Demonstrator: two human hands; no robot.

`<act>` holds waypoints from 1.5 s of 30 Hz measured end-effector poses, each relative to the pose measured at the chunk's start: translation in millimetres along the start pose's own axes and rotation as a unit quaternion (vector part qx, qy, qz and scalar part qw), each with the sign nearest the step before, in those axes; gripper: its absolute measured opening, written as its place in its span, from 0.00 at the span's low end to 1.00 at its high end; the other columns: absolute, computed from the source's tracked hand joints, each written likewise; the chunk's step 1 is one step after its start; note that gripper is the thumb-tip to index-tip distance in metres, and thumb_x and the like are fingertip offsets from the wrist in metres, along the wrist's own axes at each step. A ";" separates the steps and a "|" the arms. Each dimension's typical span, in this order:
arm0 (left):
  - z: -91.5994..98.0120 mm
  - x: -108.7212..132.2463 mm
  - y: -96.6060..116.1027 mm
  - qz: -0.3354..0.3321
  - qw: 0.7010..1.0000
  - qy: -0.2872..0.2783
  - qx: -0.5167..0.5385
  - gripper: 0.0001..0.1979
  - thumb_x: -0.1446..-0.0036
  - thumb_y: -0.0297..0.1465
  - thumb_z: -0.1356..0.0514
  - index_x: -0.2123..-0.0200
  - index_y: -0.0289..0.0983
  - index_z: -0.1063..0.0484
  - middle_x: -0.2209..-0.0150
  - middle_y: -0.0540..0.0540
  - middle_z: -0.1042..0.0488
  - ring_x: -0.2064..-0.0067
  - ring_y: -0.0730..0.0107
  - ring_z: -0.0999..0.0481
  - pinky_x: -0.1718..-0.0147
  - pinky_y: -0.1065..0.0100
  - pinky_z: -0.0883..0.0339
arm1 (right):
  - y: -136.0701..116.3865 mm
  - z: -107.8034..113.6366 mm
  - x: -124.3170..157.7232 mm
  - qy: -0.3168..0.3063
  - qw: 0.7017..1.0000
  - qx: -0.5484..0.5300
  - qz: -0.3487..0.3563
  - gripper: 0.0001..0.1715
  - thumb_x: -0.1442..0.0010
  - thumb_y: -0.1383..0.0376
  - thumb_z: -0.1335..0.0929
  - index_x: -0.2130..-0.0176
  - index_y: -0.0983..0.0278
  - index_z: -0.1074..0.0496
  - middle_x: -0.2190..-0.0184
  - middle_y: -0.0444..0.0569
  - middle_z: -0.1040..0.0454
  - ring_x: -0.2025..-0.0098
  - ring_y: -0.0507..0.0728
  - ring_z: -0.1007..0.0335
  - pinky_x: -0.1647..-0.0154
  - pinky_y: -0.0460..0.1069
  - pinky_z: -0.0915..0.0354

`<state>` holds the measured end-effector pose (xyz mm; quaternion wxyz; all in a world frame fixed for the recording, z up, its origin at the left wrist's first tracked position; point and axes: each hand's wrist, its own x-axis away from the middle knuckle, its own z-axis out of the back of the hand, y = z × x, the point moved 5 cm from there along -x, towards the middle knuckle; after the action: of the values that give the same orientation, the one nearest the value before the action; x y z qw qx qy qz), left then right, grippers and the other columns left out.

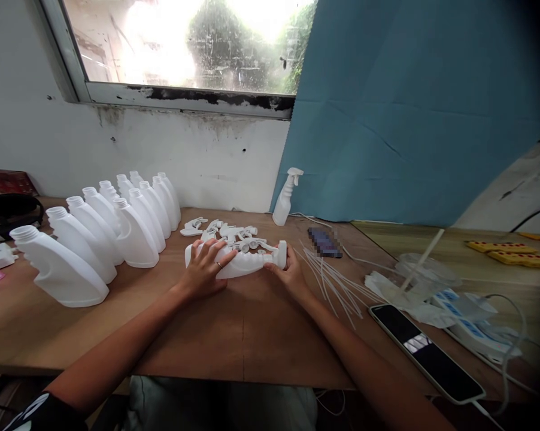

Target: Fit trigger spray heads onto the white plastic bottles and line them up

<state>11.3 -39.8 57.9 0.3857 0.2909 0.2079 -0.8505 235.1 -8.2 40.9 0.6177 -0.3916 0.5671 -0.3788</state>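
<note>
A white spray bottle [240,265] lies on its side in front of me, its neck to the right. My left hand [207,266] is wrapped over the bottle's body, a ring on one finger. At the neck end, my right hand [291,272] grips the white trigger sprayer head [281,254], fingers partly hidden behind it. Just beyond the bottle lies a pile of loose white trigger heads [227,232]. Thin white dip tubes [328,278] are spread to the right of my right hand.
Several open white bottles [67,269] stand in rows at left. One bottle with a sprayer [284,200] stands upright by the wall. At right are a phone [427,353] on a cable, a dark phone-like object [324,242], a plastic cup [425,278] with straw and a power strip [476,332].
</note>
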 end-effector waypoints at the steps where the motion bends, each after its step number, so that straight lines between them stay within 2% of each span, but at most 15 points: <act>1: -0.3 0.1 0.7 -0.002 1.000 0.001 0.003 0.33 0.53 0.35 0.39 0.41 0.44 0.39 0.43 0.37 0.38 0.42 0.45 0.42 0.45 0.45 0.56 | -0.6 0.8 0.9 0.007 1.000 0.000 0.000 0.28 0.53 0.59 0.26 0.56 0.61 0.39 0.62 0.49 0.28 0.62 0.57 0.32 0.64 0.49 0.34; 5: 0.3 0.1 2.9 -0.001 1.000 0.010 0.007 0.31 0.51 0.35 0.39 0.41 0.45 0.38 0.44 0.38 0.37 0.42 0.46 0.42 0.45 0.46 0.56 | 1.3 1.1 2.4 0.026 0.999 -0.046 -0.008 0.26 0.53 0.61 0.26 0.57 0.62 0.37 0.63 0.47 0.29 0.65 0.55 0.33 0.67 0.47 0.36; 8: 3.2 -0.5 4.0 0.004 1.000 0.022 0.007 0.31 0.51 0.35 0.39 0.41 0.45 0.38 0.44 0.38 0.37 0.42 0.47 0.41 0.45 0.47 0.55 | 0.8 -0.6 0.9 0.034 0.993 -0.112 -0.028 0.27 0.55 0.63 0.26 0.57 0.62 0.36 0.67 0.45 0.31 0.71 0.52 0.37 0.74 0.46 0.39; 12: 6.6 -2.3 8.1 0.002 0.999 0.016 0.032 0.33 0.51 0.40 0.39 0.40 0.44 0.39 0.44 0.38 0.37 0.43 0.46 0.41 0.46 0.48 0.54 | -9.5 -8.8 1.1 -0.037 0.976 -0.201 -0.072 0.27 0.55 0.62 0.27 0.55 0.62 0.34 0.65 0.46 0.31 0.74 0.51 0.39 0.78 0.45 0.42; 15: 7.7 -2.9 12.7 -0.005 0.998 0.011 0.063 0.34 0.51 0.42 0.39 0.40 0.43 0.40 0.45 0.38 0.37 0.44 0.47 0.40 0.46 0.50 0.52 | -17.1 -13.3 5.3 -0.099 0.968 -0.213 -0.091 0.26 0.55 0.63 0.28 0.55 0.62 0.33 0.62 0.49 0.30 0.70 0.53 0.37 0.77 0.46 0.41; 17: 7.6 -2.7 15.5 -0.014 0.997 0.011 0.071 0.34 0.51 0.42 0.39 0.40 0.43 0.40 0.45 0.38 0.37 0.44 0.47 0.40 0.46 0.50 0.51 | -18.7 -13.2 7.6 -0.109 0.966 -0.216 -0.091 0.25 0.56 0.64 0.28 0.55 0.62 0.32 0.64 0.48 0.30 0.72 0.53 0.38 0.79 0.46 0.42; 21: 5.4 -2.2 18.1 -0.020 0.997 0.010 0.076 0.36 0.52 0.42 0.39 0.40 0.44 0.41 0.45 0.38 0.36 0.44 0.46 0.40 0.46 0.49 0.52 | -18.2 -11.3 8.1 -0.094 0.970 -0.211 -0.075 0.20 0.55 0.63 0.29 0.59 0.62 0.31 0.75 0.43 0.35 0.79 0.50 0.44 0.84 0.45 0.46; 25: 3.1 -1.8 18.5 -0.010 0.996 0.006 0.083 0.37 0.53 0.42 0.38 0.39 0.44 0.42 0.45 0.38 0.37 0.44 0.46 0.40 0.46 0.49 0.52 | -18.2 -9.8 6.2 -0.074 0.974 -0.204 -0.065 0.23 0.56 0.63 0.29 0.57 0.62 0.32 0.73 0.44 0.33 0.79 0.50 0.42 0.85 0.46 0.45; 29: 6.0 -4.6 23.4 0.000 0.996 -0.007 0.091 0.36 0.52 0.43 0.38 0.39 0.44 0.42 0.45 0.38 0.36 0.44 0.46 0.40 0.45 0.49 0.52 | -16.4 -9.3 4.8 -0.088 0.972 -0.207 -0.067 0.18 0.54 0.63 0.30 0.61 0.63 0.30 0.81 0.40 0.38 0.83 0.49 0.45 0.85 0.46 0.45; 33: 15.3 -14.6 23.7 0.023 0.985 -0.064 0.156 0.39 0.51 0.47 0.39 0.37 0.43 0.45 0.45 0.38 0.36 0.44 0.47 0.39 0.47 0.50 0.48 | -18.5 1.5 0.9 -0.049 0.972 -0.220 -0.063 0.25 0.56 0.65 0.30 0.55 0.62 0.31 0.74 0.42 0.35 0.81 0.49 0.44 0.86 0.45 0.44; 35: 19.1 -20.5 15.1 0.058 0.966 -0.097 0.231 0.38 0.46 0.46 0.42 0.35 0.43 0.50 0.46 0.39 0.33 0.47 0.50 0.35 0.49 0.54 0.42 | -22.3 8.5 -1.5 -0.040 0.970 -0.232 -0.066 0.29 0.58 0.66 0.30 0.52 0.62 0.32 0.71 0.44 0.35 0.79 0.49 0.44 0.86 0.45 0.44; 37: 17.8 -25.7 2.5 0.097 0.928 -0.149 0.326 0.33 0.42 0.43 0.45 0.36 0.42 0.47 0.48 0.41 0.30 0.50 0.54 0.31 0.53 0.59 0.37 | -27.0 16.2 -4.2 -0.036 0.970 -0.229 -0.068 0.32 0.58 0.65 0.30 0.51 0.62 0.33 0.70 0.45 0.35 0.79 0.50 0.44 0.87 0.44 0.44; 41: 2.7 -40.6 -21.0 0.153 0.810 -0.251 0.508 0.25 0.44 0.42 0.42 0.45 0.40 0.32 0.52 0.44 0.26 0.52 0.55 0.27 0.59 0.63 0.32 | -31.4 32.2 -12.8 -0.013 0.972 -0.229 -0.060 0.29 0.55 0.62 0.29 0.52 0.59 0.34 0.66 0.46 0.33 0.78 0.49 0.42 0.83 0.46 0.38; 43: -8.1 -56.7 -33.6 0.182 0.774 -0.225 0.563 0.25 0.47 0.42 0.40 0.47 0.38 0.31 0.52 0.43 0.26 0.52 0.55 0.27 0.57 0.62 0.32 | -27.3 41.7 -19.3 0.017 0.968 -0.246 -0.042 0.24 0.51 0.59 0.30 0.54 0.58 0.33 0.62 0.45 0.32 0.74 0.50 0.37 0.76 0.48 0.33; 45: -23.8 -78.8 -46.8 0.210 0.766 -0.150 0.589 0.26 0.49 0.41 0.37 0.49 0.36 0.31 0.52 0.41 0.26 0.51 0.55 0.28 0.55 0.61 0.32 | -15.7 52.2 -25.3 0.060 0.970 -0.234 -0.034 0.21 0.49 0.58 0.31 0.54 0.56 0.34 0.60 0.44 0.32 0.72 0.51 0.34 0.73 0.48 0.32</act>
<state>24.9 45.0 97.9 0.3342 0.3658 -0.4604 -0.7366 285.0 11.3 68.1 0.4607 -0.5209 0.6624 -0.2789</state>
